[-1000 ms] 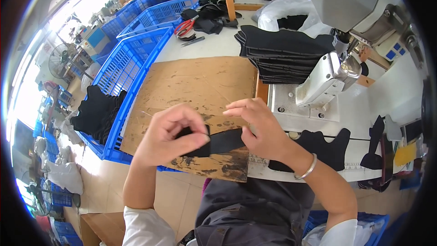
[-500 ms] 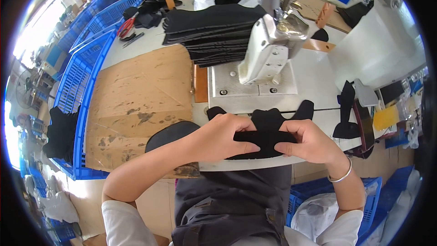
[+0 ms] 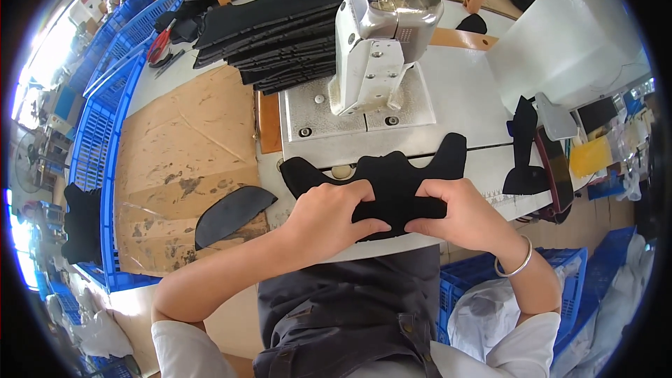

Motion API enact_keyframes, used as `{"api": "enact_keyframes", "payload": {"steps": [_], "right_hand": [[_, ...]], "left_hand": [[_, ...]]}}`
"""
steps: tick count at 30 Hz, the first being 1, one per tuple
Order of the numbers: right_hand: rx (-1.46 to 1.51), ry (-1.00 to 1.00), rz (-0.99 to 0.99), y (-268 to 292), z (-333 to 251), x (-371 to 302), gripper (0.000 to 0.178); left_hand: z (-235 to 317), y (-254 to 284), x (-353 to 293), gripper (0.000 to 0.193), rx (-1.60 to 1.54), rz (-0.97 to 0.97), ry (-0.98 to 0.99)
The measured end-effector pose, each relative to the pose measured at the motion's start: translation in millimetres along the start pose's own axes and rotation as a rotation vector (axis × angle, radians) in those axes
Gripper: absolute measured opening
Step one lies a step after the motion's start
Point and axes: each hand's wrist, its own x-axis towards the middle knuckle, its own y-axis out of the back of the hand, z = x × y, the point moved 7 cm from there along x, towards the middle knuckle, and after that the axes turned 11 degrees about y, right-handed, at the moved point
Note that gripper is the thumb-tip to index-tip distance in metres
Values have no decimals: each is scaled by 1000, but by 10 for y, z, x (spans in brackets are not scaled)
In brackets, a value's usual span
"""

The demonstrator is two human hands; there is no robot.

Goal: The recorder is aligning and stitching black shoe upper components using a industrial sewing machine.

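Note:
A black cut fabric piece (image 3: 395, 185) with curved lobes lies at the front edge of the white sewing table. Its near edge is folded or raised between my hands. My left hand (image 3: 332, 213) pinches it left of the middle, thumb toward me and fingers behind. On the other side my right hand (image 3: 458, 213) grips it the same way, with a bangle on that wrist. Beyond the piece stands the white post of a sewing machine (image 3: 371, 63). A dark half-round piece (image 3: 234, 217) rests on the cardboard near my left forearm.
Stacked black pieces (image 3: 280, 31) lie left of the machine post. Worn cardboard (image 3: 185, 140) covers the left side, beside a blue crate (image 3: 105, 168). Red-handled scissors (image 3: 161, 45) lie farther back. Another black piece (image 3: 523, 147) sits at the right edge; a blue crate (image 3: 469, 273) stands below.
The view has shifted, with the machine and stack now farther left and higher. The held piece lies more spread out, its left lobe showing more. Both hands keep their grip.

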Motion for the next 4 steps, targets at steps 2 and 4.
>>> {"api": "enact_keyframes", "payload": {"steps": [2, 4], "right_hand": [[5, -34, -23, 0, 3, 12, 38], [14, -4, -17, -15, 34, 0, 38]], "left_hand": [[2, -1, -8, 46, 35, 25, 17], [-14, -26, -3, 49, 37, -2, 59]]}}
